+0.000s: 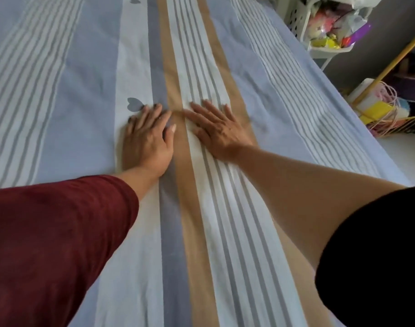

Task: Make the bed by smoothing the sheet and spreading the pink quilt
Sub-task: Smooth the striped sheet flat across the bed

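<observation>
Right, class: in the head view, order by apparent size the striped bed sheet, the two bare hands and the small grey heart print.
1. striped bed sheet, filling most of the view
2. left hand and right hand, both flat on it: too alike to rank
3. grey heart print, smallest

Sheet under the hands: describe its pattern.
The sheet is striped lengthwise in pale blue, white, grey and tan, with small grey hearts; head view.
</observation>
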{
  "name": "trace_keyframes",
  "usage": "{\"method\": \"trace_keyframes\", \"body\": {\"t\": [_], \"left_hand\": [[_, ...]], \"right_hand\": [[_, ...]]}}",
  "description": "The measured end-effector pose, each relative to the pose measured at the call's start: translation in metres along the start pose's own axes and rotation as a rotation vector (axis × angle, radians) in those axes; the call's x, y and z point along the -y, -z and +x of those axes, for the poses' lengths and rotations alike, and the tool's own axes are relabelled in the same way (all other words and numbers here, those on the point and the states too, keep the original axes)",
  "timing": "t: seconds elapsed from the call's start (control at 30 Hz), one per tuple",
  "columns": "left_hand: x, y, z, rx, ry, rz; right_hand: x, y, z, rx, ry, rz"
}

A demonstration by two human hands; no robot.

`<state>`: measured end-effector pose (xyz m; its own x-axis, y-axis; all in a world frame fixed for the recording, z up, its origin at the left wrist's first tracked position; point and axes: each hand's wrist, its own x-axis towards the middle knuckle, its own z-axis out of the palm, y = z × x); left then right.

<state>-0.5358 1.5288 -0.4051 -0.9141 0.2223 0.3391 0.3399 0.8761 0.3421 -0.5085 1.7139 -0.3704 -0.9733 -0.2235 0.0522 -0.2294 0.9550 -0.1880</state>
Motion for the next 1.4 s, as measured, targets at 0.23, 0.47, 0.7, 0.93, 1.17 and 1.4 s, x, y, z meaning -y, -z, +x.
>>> {"method": "trace_keyframes", "body": {"t": [0.23, 0.47, 0.7, 0.93, 1.17, 1.4], "left_hand": [[0.001, 0.003, 0.001, 0.005, -0.020, 0.030], [-0.028, 0.022, 0.004, 0.126, 0.083, 0.127], [-0.143, -0.025, -0.050, 0.157, -0.128, 0.042], [-0.147, -0.027, -0.052, 0.220, -0.112, 0.166], [-0.176, -0.001, -0.074, 0.405, 0.035, 0.165], [-0.208, 0.039, -0.216, 0.369, -0.117, 0.095]], "right_hand": [[-0.120, 0.057, -0.061, 0.006, -1.257, -0.036], [-0.043, 0.007, -0.120, -0.096, -0.604, -0.099], [-0.052, 0.012, -0.117, -0.064, -0.525, -0.025], [-0.167, 0.059, -0.269, -0.020, -1.357, -0.088], [-0.012, 0.033, -0.289, -0.238, -0.710, -0.001], [0.033, 0.013, -0.369, -0.155, -0.753, -0.002]]}}
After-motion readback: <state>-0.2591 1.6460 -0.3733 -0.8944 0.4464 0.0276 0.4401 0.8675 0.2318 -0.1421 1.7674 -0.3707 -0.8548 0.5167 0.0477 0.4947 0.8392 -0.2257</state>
